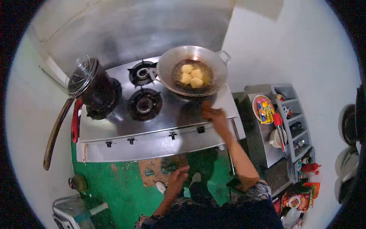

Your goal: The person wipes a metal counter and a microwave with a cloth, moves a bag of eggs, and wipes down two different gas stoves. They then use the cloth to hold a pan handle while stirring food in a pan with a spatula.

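A wide metal wok (166,65) stands on the right rear of the steel stove (114,129). Several pale yellow pieces (196,82) lie in oil at its bottom. Just below the wok's front rim, over the stove top, is my right hand (214,114); its fingers are blurred and whatever they may hold cannot be made out. Near my body, in front of the stove and above the floor, my left hand (179,177) hangs with nothing visible in it, its fingers partly blurred.
A dark pot (101,89) with a long-handled strainer (57,133) stands at the left. Two burners (144,105) lie between pot and wok. Red tongs (278,124), a bowl of packets (263,110) and a grey organizer (291,114) are at the right. Cardboard (152,171) covers some floor.
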